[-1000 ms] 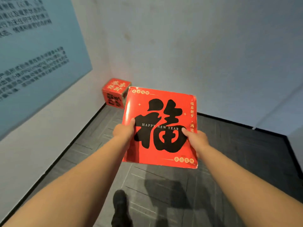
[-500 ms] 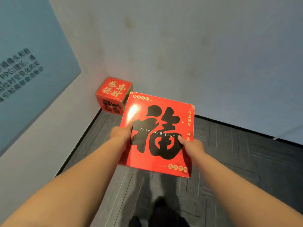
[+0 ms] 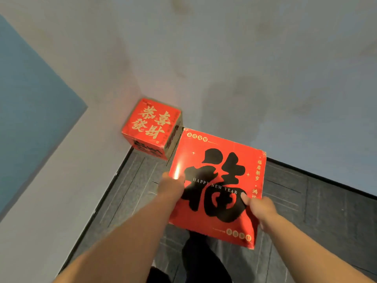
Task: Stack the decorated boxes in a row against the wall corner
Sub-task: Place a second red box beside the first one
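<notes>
Hands, left [image 3: 172, 185] and right [image 3: 259, 208], grip the red box [image 3: 218, 186] between them, beside the corner box [image 3: 152, 127].

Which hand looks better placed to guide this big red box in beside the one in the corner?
Probably the left hand: it grips the carried box on the edge nearest the corner box. The right hand holds the far edge.

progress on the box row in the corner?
Done: one red box sits on the floor in the wall corner. In hand: a second red box, held off the floor by the left hand and right hand, just right of the first. Left: set it down beside the first, against the wall.
</notes>
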Demonstrator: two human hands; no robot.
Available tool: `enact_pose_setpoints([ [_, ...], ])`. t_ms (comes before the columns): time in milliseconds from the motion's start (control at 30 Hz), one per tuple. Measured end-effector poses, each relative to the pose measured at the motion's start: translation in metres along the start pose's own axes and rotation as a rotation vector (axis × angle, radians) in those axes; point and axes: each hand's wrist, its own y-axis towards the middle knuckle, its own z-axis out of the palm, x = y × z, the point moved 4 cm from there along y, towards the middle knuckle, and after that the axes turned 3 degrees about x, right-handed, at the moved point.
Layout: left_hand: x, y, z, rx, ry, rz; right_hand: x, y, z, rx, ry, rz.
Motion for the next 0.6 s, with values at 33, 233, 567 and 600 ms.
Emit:
enact_pose_setpoints([
  [33, -0.004, 0.019, 0.002, 0.026, 0.016, -0.026, 0.009, 0.018, 0.011, -0.01, -0.007, 0.016],
  [233, -0.004, 0.154, 0.017, 0.166, 0.198, -0.143, 0.034, 0.097, 0.081, -0.044, -0.012, 0.082],
  [567, -0.019, 0.327, 0.041, 0.335, 0.3, -0.016, 0.024, 0.229, 0.184, -0.149, 0.171, 0.188],
  [600, -0.021, 0.344, 0.046, 0.319, 0.323, -0.02, 0.026, 0.245, 0.192, -0.161, 0.172, 0.176],
])
